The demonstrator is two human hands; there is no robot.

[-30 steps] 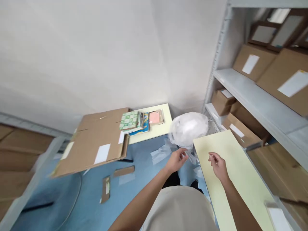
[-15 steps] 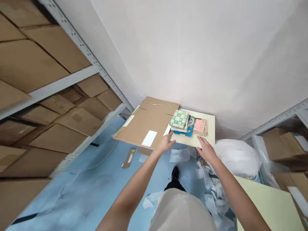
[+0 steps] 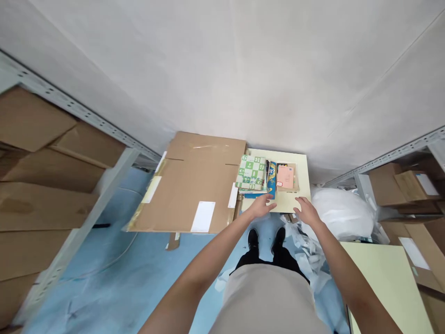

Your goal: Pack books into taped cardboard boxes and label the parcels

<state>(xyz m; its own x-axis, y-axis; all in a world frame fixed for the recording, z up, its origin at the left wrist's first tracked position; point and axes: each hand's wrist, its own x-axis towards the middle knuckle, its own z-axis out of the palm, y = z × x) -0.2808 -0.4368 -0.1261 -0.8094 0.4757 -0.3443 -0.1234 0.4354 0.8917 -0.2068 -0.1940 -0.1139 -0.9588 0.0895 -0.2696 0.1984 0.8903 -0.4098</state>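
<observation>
My left hand is open at the front edge of a cream tabletop, just below a stack of books. A green-and-white checkered book lies on top of that stack, and a blue book sticks out beneath it on the right. My right hand is also open, with fingers apart, by the table's front right corner. Nearest to it is a small pink booklet, resting on slightly larger tan papers. Neither hand holds anything. A large flattened cardboard sheet covers the left side of the surface.
Shelves with brown cardboard boxes rise at left, and more boxes stand at right. A white plastic bundle sits beside the table. Crumpled white scraps lie on the blue floor. Another cream tabletop is at lower right.
The view has moved closer to the table and wall. Both hands have shifted rightward in the picture, and a second shoe has come into view. The books lie as before.
</observation>
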